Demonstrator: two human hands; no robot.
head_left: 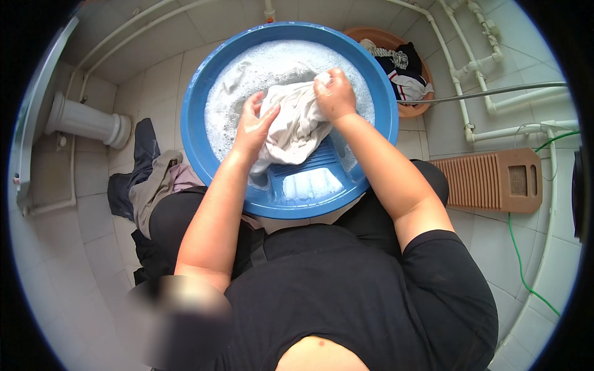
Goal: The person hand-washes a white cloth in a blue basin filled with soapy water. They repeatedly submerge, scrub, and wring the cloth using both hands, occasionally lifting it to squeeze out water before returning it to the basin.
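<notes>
A wet white garment [292,117] lies bunched over the ribbed washboard slope [309,158] built into the near side of a large blue basin [192,123]. White suds [272,55] cover the water around it, and a pale cloth lump [236,76] pokes through the foam at the left. My right hand [336,96] is closed on the garment's upper right part, its fingers bent into the fabric. Against the garment's left side rests my left hand [255,128], fingers spread and not wrapped round it. Foam clings to both hands.
Behind the blue basin on the right stands an orange-brown basin [427,109] of clothes. A brown washboard [470,180] lies right of my knee, near a grey hose [482,93] and a green cord [517,255]. Clothes [148,179] lie on the left, by a white pedestal [93,121].
</notes>
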